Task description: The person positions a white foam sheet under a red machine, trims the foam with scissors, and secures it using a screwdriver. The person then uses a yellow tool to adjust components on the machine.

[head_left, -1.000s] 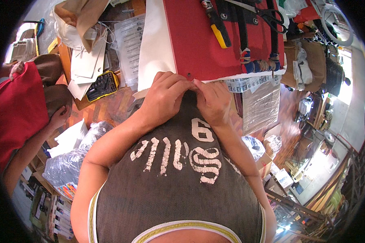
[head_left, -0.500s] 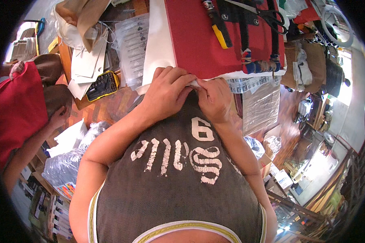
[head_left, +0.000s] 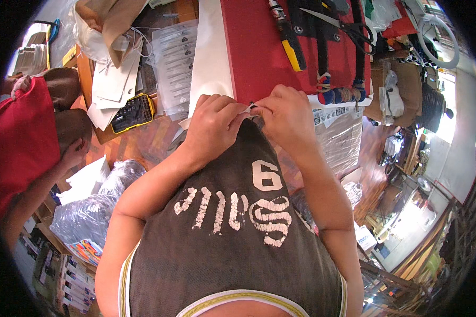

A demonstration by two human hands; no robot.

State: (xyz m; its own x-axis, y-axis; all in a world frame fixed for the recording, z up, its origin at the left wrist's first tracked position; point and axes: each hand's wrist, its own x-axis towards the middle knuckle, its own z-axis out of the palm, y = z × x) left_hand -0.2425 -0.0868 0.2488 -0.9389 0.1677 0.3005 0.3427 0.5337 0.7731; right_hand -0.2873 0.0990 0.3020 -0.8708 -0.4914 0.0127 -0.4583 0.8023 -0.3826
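At the near edge of a red sheet (head_left: 259, 63), my two hands meet in front of my body. My left hand (head_left: 214, 124) is closed, thumb and forefinger pinching a small white strip (head_left: 252, 109). The right hand (head_left: 290, 117) pinches the same strip from the other side, its fingertips almost touching the left ones. What the strip is made of cannot be told. A white sheet (head_left: 211, 58) shows along the red sheet's left side. On the red sheet lie a yellow-and-black handled tool (head_left: 291, 50), scissors (head_left: 349, 30) and black straps (head_left: 322, 53) with a blue bundled end.
Left of the sheets are a printed clear plastic sheet (head_left: 174, 63), white cards (head_left: 113, 87) and a yellow-edged bit case (head_left: 133, 112). A person in red (head_left: 29, 137) is at far left. Plastic-wrapped bundles (head_left: 84, 216) stand below. A plastic-covered panel (head_left: 341, 140) is at right.
My right hand has risen and turned, its knuckles now over the red sheet's near edge. My left hand has shifted slightly down. The white strip shows more plainly between the fingertips.
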